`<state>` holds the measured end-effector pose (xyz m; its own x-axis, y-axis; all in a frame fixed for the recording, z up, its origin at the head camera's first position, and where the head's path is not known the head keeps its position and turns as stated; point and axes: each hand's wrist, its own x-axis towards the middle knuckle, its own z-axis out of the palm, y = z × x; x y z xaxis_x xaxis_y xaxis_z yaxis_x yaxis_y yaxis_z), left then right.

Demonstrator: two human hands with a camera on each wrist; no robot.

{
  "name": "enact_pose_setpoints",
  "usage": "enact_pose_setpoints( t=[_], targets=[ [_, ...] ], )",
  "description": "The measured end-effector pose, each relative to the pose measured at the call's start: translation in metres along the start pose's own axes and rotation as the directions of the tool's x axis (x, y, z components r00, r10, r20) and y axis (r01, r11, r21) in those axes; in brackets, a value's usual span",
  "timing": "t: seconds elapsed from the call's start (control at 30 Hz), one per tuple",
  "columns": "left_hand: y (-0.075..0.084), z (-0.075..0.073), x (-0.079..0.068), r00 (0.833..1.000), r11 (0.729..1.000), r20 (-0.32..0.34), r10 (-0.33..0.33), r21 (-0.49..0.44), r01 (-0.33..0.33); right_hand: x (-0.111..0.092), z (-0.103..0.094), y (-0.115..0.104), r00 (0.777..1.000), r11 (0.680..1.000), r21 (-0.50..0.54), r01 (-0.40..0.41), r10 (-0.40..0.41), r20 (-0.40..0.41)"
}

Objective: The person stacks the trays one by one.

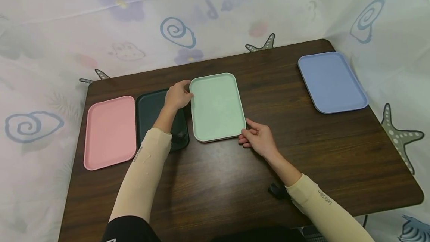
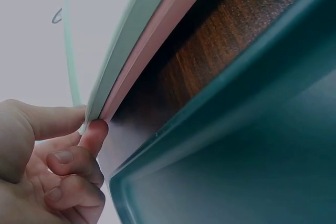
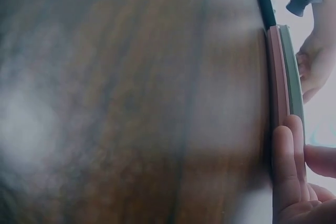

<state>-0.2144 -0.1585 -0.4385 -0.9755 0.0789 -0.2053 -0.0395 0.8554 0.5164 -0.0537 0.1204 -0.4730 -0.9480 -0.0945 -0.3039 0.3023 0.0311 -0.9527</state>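
A light green tray [image 1: 218,107] lies stacked on a pink tray [image 2: 152,40], whose rim shows beneath it in both wrist views. My left hand [image 1: 178,95] pinches the stack at its far left corner, thumb at the green rim and a fingertip against the pink one. At the near right corner, my right hand [image 1: 258,137] grips both trays between thumb and fingers. Shadow hides how far the stack stands off the table. A dark green tray [image 1: 179,122] is just left of the stack, partly covered by my left forearm.
Another pink tray [image 1: 111,133] lies at the table's left, beside the dark green one. A blue tray [image 1: 332,82] rests near the right edge. The brown wooden table [image 1: 215,186] meets a patterned cloth [image 1: 215,18] at the back. A small black object [image 1: 276,191] shows by my right forearm.
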Motion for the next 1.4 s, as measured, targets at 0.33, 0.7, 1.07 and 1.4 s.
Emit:
enact_pose_setpoints(
  t=[0.33, 0.7, 1.07, 1.4],
  targets=[
    [-0.004, 0.003, -0.002, 1.000, 1.000, -0.008, -0.001, -0.017, 0.001, 0.002, 0.000, 0.003, 1.000, 1.000, -0.007, 0.005, -0.005, 0.001],
    [-0.003, 0.004, -0.005, 0.999, 0.999, 0.010, -0.032, -0.026, 0.032, 0.002, -0.001, 0.003, 1.000, 1.000, -0.018, -0.010, 0.011, 0.008],
    [-0.005, 0.003, -0.012, 1.000, 1.000, 0.005, -0.010, -0.020, 0.010, -0.001, -0.002, 0.000, 0.999, 0.998, -0.046, -0.050, 0.051, 0.017],
    [-0.014, -0.006, -0.026, 0.998, 0.997, -0.041, 0.045, -0.066, -0.048, -0.005, -0.008, -0.003, 0.999, 0.997, -0.067, -0.043, 0.044, 0.017]
  ],
)
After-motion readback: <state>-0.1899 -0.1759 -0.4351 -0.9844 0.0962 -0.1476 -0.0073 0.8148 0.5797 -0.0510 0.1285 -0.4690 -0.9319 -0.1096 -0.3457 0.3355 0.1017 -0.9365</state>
